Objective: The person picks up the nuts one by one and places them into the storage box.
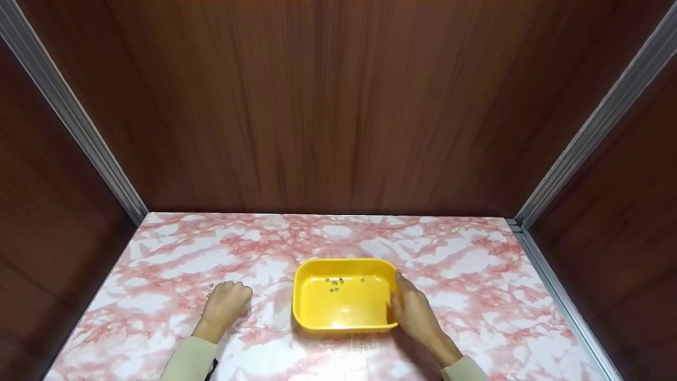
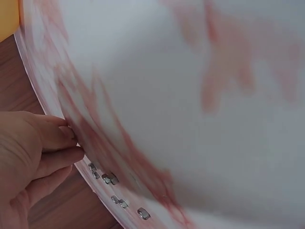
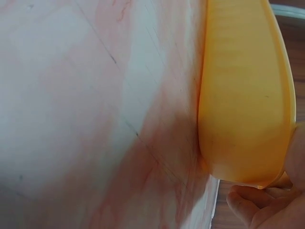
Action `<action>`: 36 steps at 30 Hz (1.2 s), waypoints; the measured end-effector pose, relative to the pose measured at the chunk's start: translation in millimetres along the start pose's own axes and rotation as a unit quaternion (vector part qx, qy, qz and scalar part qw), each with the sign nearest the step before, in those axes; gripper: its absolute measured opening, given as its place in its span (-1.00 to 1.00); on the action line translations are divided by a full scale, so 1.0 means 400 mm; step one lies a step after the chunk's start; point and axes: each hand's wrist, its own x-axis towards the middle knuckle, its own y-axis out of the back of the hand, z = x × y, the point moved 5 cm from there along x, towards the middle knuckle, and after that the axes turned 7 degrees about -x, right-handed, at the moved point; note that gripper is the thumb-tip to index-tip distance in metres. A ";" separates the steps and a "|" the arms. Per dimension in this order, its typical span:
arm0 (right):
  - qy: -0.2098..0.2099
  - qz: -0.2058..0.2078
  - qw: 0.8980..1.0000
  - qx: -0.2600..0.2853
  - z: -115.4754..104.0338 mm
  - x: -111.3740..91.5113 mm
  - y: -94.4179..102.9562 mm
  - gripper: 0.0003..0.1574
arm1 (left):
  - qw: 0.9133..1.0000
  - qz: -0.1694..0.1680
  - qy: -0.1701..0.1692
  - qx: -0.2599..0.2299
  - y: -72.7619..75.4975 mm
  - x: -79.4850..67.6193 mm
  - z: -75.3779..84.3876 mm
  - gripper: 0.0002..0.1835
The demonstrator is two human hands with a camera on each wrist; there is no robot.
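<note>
In the lower centre of the head view, a yellow tray (image 1: 344, 312) sits on a pink-and-white marbled tabletop (image 1: 465, 259), with several small metal pieces (image 1: 336, 289) scattered mostly across the upper part of its floor. The right hand (image 1: 418, 315) grips the tray's right side, its thumb over the rim. At lower left, the left hand (image 1: 226, 304) is bent with its fingertips drawn together near loose metal bits (image 2: 143, 213) on the tabletop; whether it pinches one cannot be told. Pale sleeves (image 1: 190, 360) enter from the bottom edge, and a brown wood-grain panel (image 1: 338, 106) fills the upper frame.
</note>
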 end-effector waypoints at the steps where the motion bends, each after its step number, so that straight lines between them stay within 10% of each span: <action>1: -0.001 0.001 1.000 0.000 0.000 0.000 0.002 -0.35 | 1.000 0.001 -0.005 0.001 0.000 0.002 0.002 -0.73; 12: 0.001 -0.001 1.000 -0.001 -0.005 0.011 0.011 -0.33 | 0.999 -0.034 0.015 0.001 0.016 0.031 0.007 -0.77; 21: -0.005 -0.005 1.000 0.004 -0.005 0.010 0.008 -0.33 | 1.000 0.003 0.003 -0.005 0.031 0.022 0.018 -0.77; 26: -0.002 -0.010 1.000 0.003 -0.008 0.005 0.004 -0.33 | 0.991 -0.038 0.067 -0.113 0.030 0.020 0.007 -0.78; 29: -0.006 -0.012 1.000 0.004 -0.005 0.000 0.001 -0.33 | 0.951 -0.063 0.161 -0.257 0.027 0.018 -0.005 -0.83; 36: -0.005 -0.005 1.000 0.004 -0.002 0.002 -0.001 -0.33 | 0.783 -0.048 0.367 -0.500 0.017 0.001 -0.012 -0.89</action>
